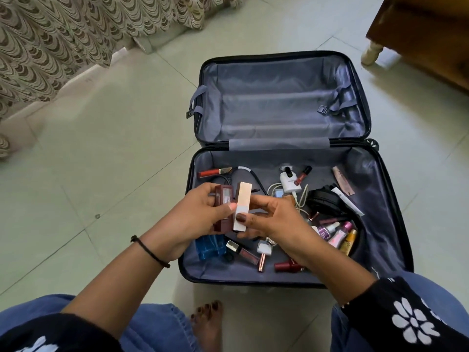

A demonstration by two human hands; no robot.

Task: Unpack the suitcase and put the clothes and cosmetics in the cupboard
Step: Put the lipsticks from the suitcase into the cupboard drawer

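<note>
The person sits on the floor, a bare foot [206,323] just short of the open suitcase [375,174]; above its near half the left grip [200,214] curls round a maroon case [224,196], while the right grip [274,219] pinches a pale slim box [243,196] near its lower end; the two boxes touch side by side. That pinch looks to me the weak spot; thumb and fingertips hold only one end of a smooth box, so it could slide out and drop among the loose cosmetics below. Passing both boxes into one grip would likely make this worse. Further in, the white charger [288,184] and its cable lie tangled with the black headphones [327,199] and close to the tubes [340,232]; lifting any one of them may drag or snag the rest. The dark red bottle [286,266] and the round lip glosses could roll off if carried in a heap; the cupboard is not in view, so the carry may be long. The far half shows grey lining and loose straps; I see no clothes in it.

Pale lettering on the maroon case is too blurred to read; the small bottle [326,231] has a purple label, and the tubes bear print, but I cannot make out either; no brand is legible.
</note>
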